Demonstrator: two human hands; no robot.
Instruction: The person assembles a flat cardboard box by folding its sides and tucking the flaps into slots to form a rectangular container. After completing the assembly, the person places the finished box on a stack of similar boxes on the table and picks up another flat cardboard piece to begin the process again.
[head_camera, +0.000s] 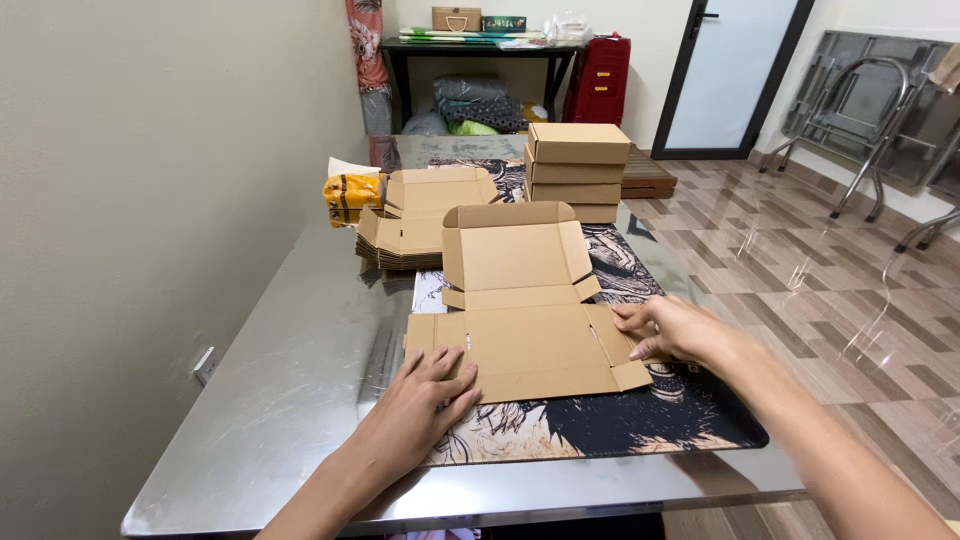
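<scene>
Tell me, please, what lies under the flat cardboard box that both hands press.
Under the flat cardboard box lies a dark printed mat on the metal table. The mat's picture beneath the box is covered.

The table (290, 400) is glossy brushed metal with fine scratches. On the table, the flat box (525, 345) is matt brown cardboard, lying on a printed cloth-like mat (640, 420).

flat box blanks (405, 235): stacked near table's left edge | yellow packet (351, 190): laid just behind stack | folded boxes (577, 170): piled toward far right edge | printed mat (640, 415): spread to near right corner | red crate (600, 80): seen past far edge, beside black shelf (470, 50) | folding chairs (870, 110): leaned on right wall
</scene>
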